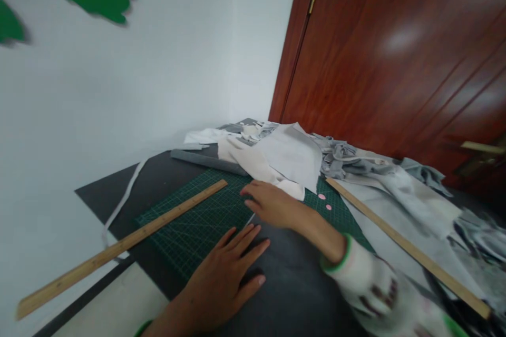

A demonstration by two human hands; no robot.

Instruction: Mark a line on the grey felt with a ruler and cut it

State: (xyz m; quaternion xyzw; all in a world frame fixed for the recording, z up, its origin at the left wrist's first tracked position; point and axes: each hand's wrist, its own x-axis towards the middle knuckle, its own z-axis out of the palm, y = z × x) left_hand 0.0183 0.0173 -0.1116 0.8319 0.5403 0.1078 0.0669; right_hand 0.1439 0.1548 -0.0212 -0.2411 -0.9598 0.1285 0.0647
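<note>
The dark grey fabric sheet (292, 284) is lying at the near edge of the desk (158, 179), partly over the green cutting mat (197, 216). The left hand (225, 279) and right hand (272, 204) are pressing it flat, fingers released and grasping nothing. Uneven pressure is likely risking a wrinkle or slip, and the wooden ruler (122, 245), overhanging the left edge, is liable to fall if nudged.

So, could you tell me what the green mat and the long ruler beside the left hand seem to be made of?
The green mat looks like matte vinyl or rubber, a cutting mat by its printed grid. The long ruler looks like bare, pale wood, going by its tan colour; the blur hides any grain.
</note>
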